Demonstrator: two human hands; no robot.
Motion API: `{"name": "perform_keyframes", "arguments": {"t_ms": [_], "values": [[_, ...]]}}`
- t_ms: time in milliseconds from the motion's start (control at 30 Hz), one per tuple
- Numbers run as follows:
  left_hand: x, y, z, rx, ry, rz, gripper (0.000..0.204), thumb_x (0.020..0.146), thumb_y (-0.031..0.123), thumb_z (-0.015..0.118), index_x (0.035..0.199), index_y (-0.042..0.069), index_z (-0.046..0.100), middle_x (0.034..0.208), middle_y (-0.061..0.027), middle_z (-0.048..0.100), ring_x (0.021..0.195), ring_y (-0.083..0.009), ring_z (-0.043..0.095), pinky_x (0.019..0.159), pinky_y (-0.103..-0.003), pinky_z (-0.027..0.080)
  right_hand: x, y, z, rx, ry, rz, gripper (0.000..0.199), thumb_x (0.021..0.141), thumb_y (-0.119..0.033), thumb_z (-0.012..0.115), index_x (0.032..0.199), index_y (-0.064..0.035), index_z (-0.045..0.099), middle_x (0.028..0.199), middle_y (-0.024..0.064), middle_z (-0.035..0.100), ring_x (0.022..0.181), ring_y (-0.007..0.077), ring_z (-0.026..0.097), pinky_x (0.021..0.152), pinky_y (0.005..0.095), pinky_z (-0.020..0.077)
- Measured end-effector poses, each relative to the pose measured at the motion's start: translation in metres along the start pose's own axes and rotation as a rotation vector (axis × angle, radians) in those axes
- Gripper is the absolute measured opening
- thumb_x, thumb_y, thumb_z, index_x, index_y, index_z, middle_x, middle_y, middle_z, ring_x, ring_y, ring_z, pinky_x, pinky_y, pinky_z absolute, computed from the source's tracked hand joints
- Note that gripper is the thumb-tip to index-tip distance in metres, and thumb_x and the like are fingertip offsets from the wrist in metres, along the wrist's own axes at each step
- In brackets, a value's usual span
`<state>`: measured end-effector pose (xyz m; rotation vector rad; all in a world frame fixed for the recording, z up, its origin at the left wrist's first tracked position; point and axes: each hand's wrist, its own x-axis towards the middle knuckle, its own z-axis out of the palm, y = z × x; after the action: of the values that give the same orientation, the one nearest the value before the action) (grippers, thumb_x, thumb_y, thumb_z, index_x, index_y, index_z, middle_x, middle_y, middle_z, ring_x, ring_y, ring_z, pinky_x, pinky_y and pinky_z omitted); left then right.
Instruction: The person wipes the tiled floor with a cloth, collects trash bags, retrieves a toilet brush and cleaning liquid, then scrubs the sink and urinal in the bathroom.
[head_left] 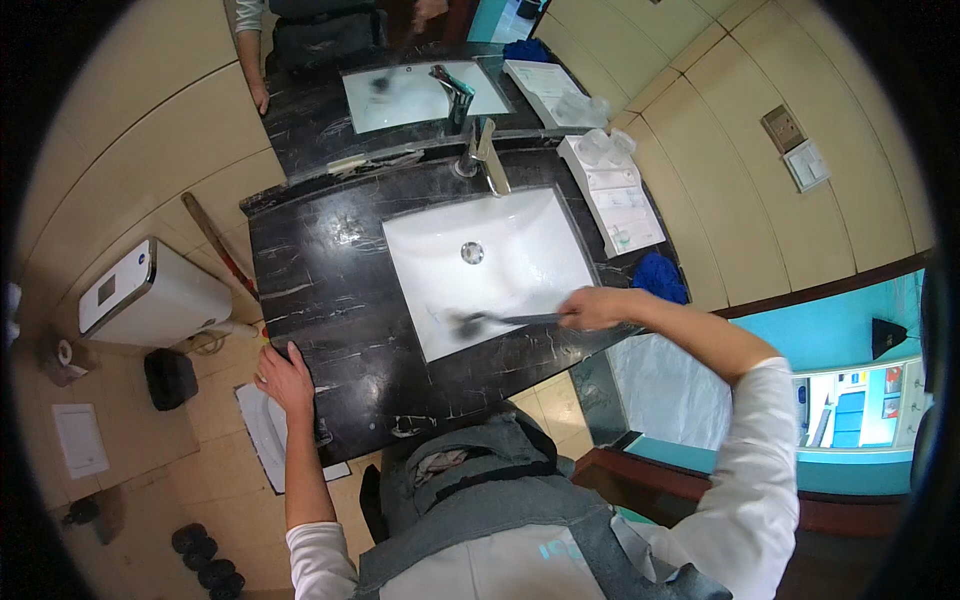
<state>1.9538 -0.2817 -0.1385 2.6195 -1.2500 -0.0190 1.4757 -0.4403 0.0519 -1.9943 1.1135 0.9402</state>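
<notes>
The right hand (pixel 595 309) is closed around the handle of a long-handled scrub brush (pixel 512 320), its head over the near left part of the white washbasin (pixel 530 235). The left hand (pixel 287 380), seemingly bare of any tool, is at the left edge of the black marbled countertop (pixel 330 270), fingers apart. Good scrubbing here probably calls for bristles pressed flat, short overlapping strokes, and care around the metal drain (pixel 472 252). The brush head is blurred, so bristle contact cannot be told; the right palm is hidden.
</notes>
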Motion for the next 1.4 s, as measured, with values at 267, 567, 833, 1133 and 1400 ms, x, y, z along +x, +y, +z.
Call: {"name": "perform_keyframes", "arguments": {"t_ms": [267, 567, 833, 1133, 1400], "values": [[-0.091, -0.145, -0.007, -0.245, 0.208, -0.048, 0.045, 0.094, 0.025, 0.048, 0.126, -0.007, 0.045, 0.123, -0.0246, 0.051, 0.114, -0.0388, 0.048, 0.1, -0.044, 0.035, 0.035, 0.077, -0.016, -0.324, 0.098, -0.032, 0.027, 0.088, -0.025, 0.054, 0.107, -0.0088, 0.065, 0.098, 0.0146, 0.067, 0.098, 0.0336, 0.062, 0.083, 0.0421, 0.0496], [-0.314, -0.11, -0.037, -0.011, 0.044, -0.677, 0.046, 0.096, 0.028, 0.045, 0.124, -0.008, 0.047, 0.12, -0.0268, 0.052, 0.103, -0.0415, 0.054, 0.086, -0.044, 0.045, 0.086, 0.106, -0.031, -0.328, 0.278, -0.365, 0.023, 0.087, -0.021, 0.053, 0.105, -0.0086, 0.061, 0.088, 0.0143, 0.067, 0.083, 0.0334, 0.065, 0.07, 0.0467, 0.0516], [-0.479, -0.026, -0.047, 0.055, -0.184, -1.13, 0.043, 0.091, 0.022, 0.055, 0.121, -0.009, 0.048, 0.114, -0.0273, 0.055, 0.105, -0.0401, 0.055, 0.09, -0.042, 0.044, 0.088, 0.177, -0.026, -0.612, 0.317, -0.215, 0.025, 0.084, -0.009, 0.052, 0.107, 0.0015, 0.053, 0.077, 0.0129, 0.067, 0.068, 0.0293, 0.067, 0.057, 0.0439, 0.0519], [-0.478, -0.023, -0.048, -0.184, 0.137, -1.192, 0.031, 0.089, 0.013, 0.056, 0.113, -0.006, 0.051, 0.091, -0.0175, 0.06, 0.077, -0.0251, 0.061, 0.066, -0.036, 0.049, 0.115, 0.143, -0.027, -0.57, 0.226, -0.408, 0.02, 0.081, -0.01, 0.057, 0.094, 0.0059, 0.059, 0.069, 0.0158, 0.064, 0.063, 0.029, 0.066, 0.054, 0.0415, 0.0514], [-0.51, -0.018, -0.053, -0.298, -0.005, -1.103, 0.034, 0.088, 0.015, 0.056, 0.114, -0.006, 0.048, 0.077, -0.0105, 0.056, 0.057, -0.0166, 0.054, 0.05, -0.03, 0.048, 0.115, 0.154, -0.022, -0.485, 0.348, -0.498, 0.022, 0.084, -0.009, 0.051, 0.099, 0.0067, 0.056, 0.073, 0.0197, 0.066, 0.065, 0.0309, 0.067, 0.056, 0.0429, 0.0523]]}}
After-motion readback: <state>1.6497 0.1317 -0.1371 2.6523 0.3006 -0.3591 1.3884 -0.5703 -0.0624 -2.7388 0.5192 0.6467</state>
